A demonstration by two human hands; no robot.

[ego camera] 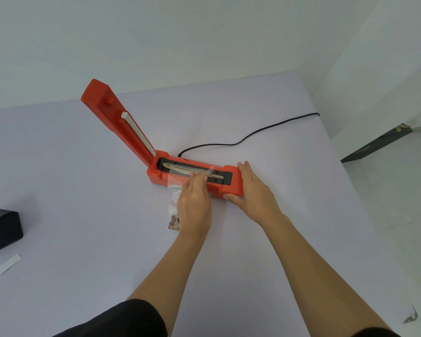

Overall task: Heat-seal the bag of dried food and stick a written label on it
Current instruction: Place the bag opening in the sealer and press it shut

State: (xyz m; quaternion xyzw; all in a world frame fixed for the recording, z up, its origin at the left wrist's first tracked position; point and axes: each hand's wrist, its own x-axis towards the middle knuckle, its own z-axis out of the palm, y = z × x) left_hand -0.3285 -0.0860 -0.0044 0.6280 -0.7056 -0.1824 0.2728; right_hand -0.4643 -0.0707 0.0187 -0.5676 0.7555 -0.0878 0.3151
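The left hand (194, 200) lies flat, palm down, fingers straight and close together. It presses on a clear plastic bag (173, 206), and its fingertips reach the pale sealing strip (180, 168) in the open heat sealer (161, 176). The bag's mouth is laid across that strip, while its body trails off the near side of the machine onto the table (83, 195). The dried food (174, 224) is a small brown clump at the bag's near end, just left of the left wrist.

The right hand (250, 188) rests over the right end of the red sealer base. Its fingers are laid nearly straight across the top and its thumb is set against the near face — a steadying hold, not a curled grip.

The sealer's lid arm (114, 122) stands raised, tilted up and to the far left, showing a white bar along its inner face. A black power cord (241, 140) runs from the back of the base toward the far right edge of the table.

Well apart, at the near left, sits a dark box (0, 231) — a white label strip (8, 263) lies just near of it on the table.
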